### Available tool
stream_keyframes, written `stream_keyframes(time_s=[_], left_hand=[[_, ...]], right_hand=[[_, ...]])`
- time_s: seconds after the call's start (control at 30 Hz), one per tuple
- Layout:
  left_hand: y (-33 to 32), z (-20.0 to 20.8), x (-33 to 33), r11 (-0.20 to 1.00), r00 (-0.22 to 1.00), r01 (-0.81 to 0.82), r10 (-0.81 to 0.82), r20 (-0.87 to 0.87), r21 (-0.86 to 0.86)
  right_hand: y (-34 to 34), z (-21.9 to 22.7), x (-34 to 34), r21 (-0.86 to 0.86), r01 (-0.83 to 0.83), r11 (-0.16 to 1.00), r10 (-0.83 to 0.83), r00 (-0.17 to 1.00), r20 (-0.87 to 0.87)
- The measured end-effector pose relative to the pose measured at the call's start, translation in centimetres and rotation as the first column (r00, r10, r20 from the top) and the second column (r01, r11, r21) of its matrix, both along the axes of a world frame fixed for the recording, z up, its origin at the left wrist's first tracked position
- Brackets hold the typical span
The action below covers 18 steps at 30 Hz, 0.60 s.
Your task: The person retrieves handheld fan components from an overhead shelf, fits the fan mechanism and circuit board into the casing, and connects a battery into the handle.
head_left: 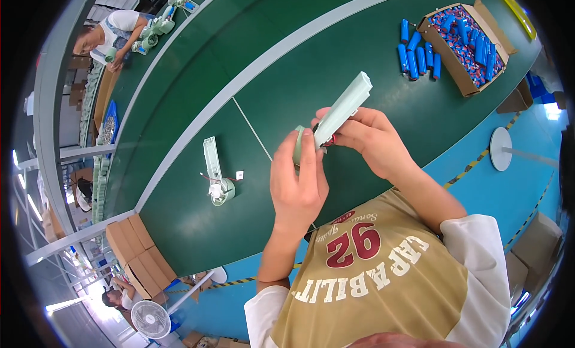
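Left hand (296,183) wrapped around round end of pale green plastic casing (342,108); right hand (365,138) pinching its long handle, above near desk (359,67) edge. Likely light, rigid; wires fragile, so grip body. Mid-desk: similar casing (215,174). Far corner: carton (464,40) of blue batteries (416,58).

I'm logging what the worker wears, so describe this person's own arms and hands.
Both forearms are bare, with no gloves, rings or watch visible on the left hand or the right hand. Short white sleeves join a mustard-tan shirt printed with white lettering and dark red numerals.
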<state>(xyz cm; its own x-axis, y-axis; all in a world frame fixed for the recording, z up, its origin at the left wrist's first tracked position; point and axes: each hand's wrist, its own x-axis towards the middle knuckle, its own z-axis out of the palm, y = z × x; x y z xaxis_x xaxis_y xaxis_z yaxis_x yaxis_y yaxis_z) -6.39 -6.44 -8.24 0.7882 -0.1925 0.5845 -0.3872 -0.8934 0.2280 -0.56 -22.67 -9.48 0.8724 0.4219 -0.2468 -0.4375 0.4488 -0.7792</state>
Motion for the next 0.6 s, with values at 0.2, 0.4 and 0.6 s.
stream_keyframes(time_s=[0.2,0.4,0.6], left_hand=[[0.8,0.6,0.3,0.997,0.989,0.017,-0.029,-0.144,-0.082],[1.2,-0.1,0.5,0.998,0.991,0.012,-0.021,-0.13,-0.068],[1.7,-0.5,1.0,0.996,0.989,0.034,-0.044,-0.14,-0.077]], right_hand=[[0.3,-0.9,0.3,-0.023,-0.005,1.0,0.005,1.0,0.006],[0.1,0.0,1.2,-0.204,-0.112,0.972,0.103,0.993,-0.055],[0.1,-0.6,1.9,-0.083,-0.122,0.989,0.109,0.984,-0.138]])
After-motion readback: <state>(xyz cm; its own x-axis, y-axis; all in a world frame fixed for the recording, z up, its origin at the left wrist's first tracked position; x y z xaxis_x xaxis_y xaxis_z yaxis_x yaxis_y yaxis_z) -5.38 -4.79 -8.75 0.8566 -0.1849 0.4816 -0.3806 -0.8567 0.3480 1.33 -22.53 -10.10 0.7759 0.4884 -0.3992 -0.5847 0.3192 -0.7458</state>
